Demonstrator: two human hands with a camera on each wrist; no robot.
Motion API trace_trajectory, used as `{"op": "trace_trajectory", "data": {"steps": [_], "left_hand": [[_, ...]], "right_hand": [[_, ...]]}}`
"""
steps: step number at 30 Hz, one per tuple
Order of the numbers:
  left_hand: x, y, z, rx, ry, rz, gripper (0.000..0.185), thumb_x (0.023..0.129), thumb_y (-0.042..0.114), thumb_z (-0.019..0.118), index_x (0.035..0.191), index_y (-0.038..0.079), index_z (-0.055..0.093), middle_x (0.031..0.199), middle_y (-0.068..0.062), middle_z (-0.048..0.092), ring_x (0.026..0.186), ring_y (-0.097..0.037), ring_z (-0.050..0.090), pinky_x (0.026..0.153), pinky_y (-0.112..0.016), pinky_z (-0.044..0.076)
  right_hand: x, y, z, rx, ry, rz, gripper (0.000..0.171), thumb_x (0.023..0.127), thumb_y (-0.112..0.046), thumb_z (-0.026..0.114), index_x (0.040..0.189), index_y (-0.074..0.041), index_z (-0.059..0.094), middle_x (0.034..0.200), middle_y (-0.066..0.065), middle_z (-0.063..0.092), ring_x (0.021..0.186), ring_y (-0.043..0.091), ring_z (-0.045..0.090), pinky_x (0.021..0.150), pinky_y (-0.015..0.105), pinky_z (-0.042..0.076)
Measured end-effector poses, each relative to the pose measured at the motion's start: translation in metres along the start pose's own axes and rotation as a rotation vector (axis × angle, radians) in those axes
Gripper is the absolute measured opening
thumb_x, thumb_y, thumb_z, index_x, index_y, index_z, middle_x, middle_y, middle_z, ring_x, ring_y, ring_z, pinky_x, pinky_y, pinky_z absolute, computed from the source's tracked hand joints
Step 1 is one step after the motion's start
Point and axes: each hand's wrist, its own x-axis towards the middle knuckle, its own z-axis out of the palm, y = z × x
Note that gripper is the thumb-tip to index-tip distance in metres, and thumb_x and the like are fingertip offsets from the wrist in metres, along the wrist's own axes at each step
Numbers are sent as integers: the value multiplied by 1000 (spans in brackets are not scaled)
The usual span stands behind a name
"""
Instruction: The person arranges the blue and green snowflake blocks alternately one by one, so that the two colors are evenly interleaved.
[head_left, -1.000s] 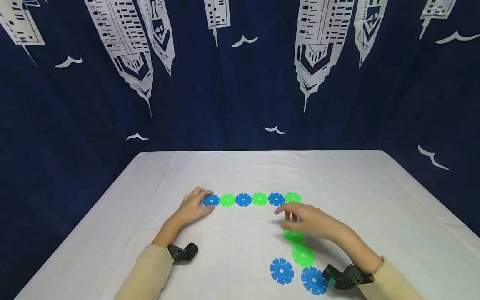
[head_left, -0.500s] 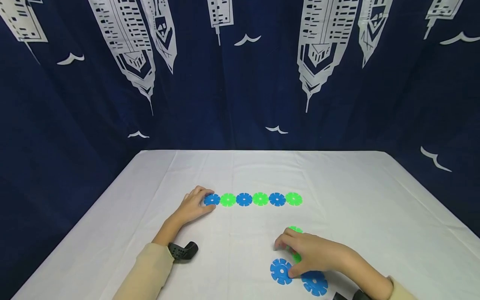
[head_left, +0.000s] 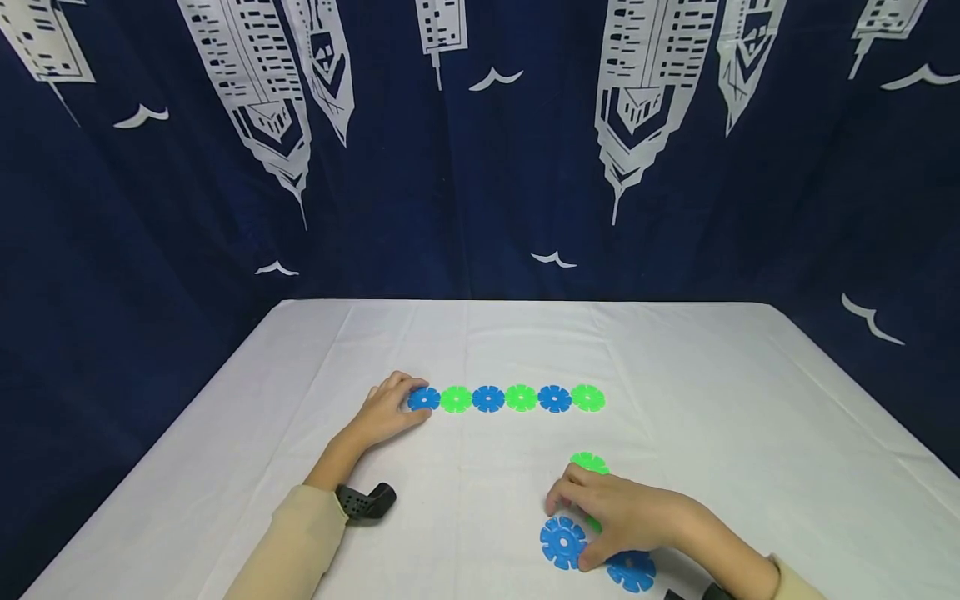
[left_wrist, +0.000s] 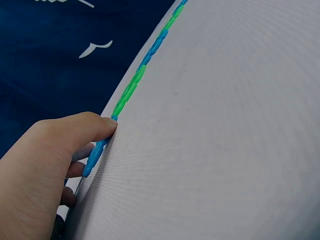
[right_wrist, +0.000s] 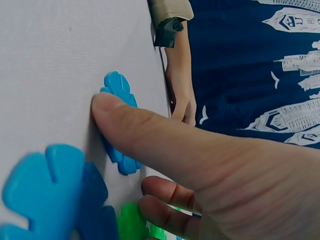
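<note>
My left hand (head_left: 385, 414) pinches the blue interlocking disc (head_left: 422, 401) at the left end of a row, thumb and index finger at opposite rims. In the left wrist view, that blue disc (left_wrist: 93, 159) lies nearly edge-on behind the thumb. Nearer me, my right hand (head_left: 628, 512) curls around a loose blue disc (head_left: 563, 553), fingertips at its far rim and thumb at its right side. The right wrist view has the thumb crossing this blue disc (right_wrist: 118, 83). Beneath the right palm, a green disc (head_left: 594, 524) is mostly covered.
The row runs rightward, alternating blue and green, to a green disc (head_left: 595, 402). Another green disc (head_left: 588, 461) lies beyond the right hand, and a second loose blue disc (head_left: 632, 573) sits below it. A white cloth (head_left: 360, 333) covers the table; a dark blue curtain (head_left: 450, 208) hangs behind.
My right hand has come back toward me from near the row's right end, down to the loose blue disc, its fingers now closer around it. The left hand stays at the row.
</note>
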Motion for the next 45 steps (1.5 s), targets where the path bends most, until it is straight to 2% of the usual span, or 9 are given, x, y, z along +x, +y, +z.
{"op": "trace_trajectory", "data": {"steps": [12, 16, 21, 25, 29, 34, 37, 40, 45], "left_hand": [[-1, 2, 0, -2, -7, -11, 49, 79, 36, 63, 122, 13, 55, 116, -7, 50, 108, -22, 47, 79, -31, 29], [-1, 2, -2, 2, -12, -11, 50, 80, 36, 62, 123, 12, 54, 117, -7, 49, 109, -23, 47, 79, -31, 29], [0, 1, -2, 1, -13, -9, 50, 80, 37, 62, 123, 13, 54, 118, -7, 49, 110, -23, 46, 80, -31, 29], [0, 0, -1, 8, -13, -1, 49, 80, 37, 62, 123, 13, 54, 118, -7, 49, 109, -23, 46, 80, -31, 29], [-1, 0, -1, 10, -10, -3, 49, 80, 37, 62, 123, 13, 54, 117, -7, 49, 109, -22, 47, 79, -32, 29], [-1, 1, -1, -3, -23, -15, 50, 81, 37, 62, 123, 13, 53, 118, -7, 48, 110, -22, 46, 80, -32, 29], [-1, 1, -1, -2, -24, -20, 49, 81, 37, 62, 123, 14, 53, 118, -6, 48, 110, -22, 46, 80, -31, 28], [-1, 1, -1, 2, -21, -21, 49, 80, 37, 62, 123, 14, 54, 118, -6, 48, 109, -21, 46, 79, -30, 28], [0, 1, 0, 4, -17, -20, 49, 80, 37, 62, 123, 13, 54, 118, -7, 48, 109, -22, 46, 79, -30, 28]], "right_hand": [[0, -1, 3, 158, -51, -86, 43, 73, -18, 70, 105, -27, 43, 92, -13, 46, 85, -2, 44, 76, 17, 39], [3, -3, 5, 198, -55, -124, 44, 75, -11, 66, 106, -27, 40, 83, -11, 46, 78, -1, 46, 69, 18, 39], [9, -4, 8, 238, -52, -126, 44, 78, -13, 66, 108, -28, 37, 75, -10, 44, 68, -2, 43, 62, 17, 37], [13, -1, 13, 284, -22, -165, 37, 82, -18, 63, 108, -25, 38, 71, -11, 41, 63, -3, 40, 60, 15, 35], [19, 2, 16, 318, 31, -194, 29, 85, -22, 61, 107, -23, 42, 69, -11, 38, 58, -3, 37, 58, 14, 32], [22, 4, 18, 372, 65, -171, 27, 84, -24, 63, 106, -19, 49, 69, -8, 38, 58, -1, 36, 56, 15, 30], [24, 5, 17, 432, 73, -181, 21, 85, -22, 62, 101, -12, 54, 68, -7, 38, 58, -1, 34, 54, 15, 29], [26, 6, 17, 448, 98, -194, 17, 85, -23, 61, 88, -8, 56, 64, -8, 37, 57, -2, 33, 52, 15, 27], [28, 7, 15, 474, 174, -136, 32, 87, -24, 59, 71, -2, 42, 59, -8, 30, 54, 0, 28, 49, 19, 22]]}}
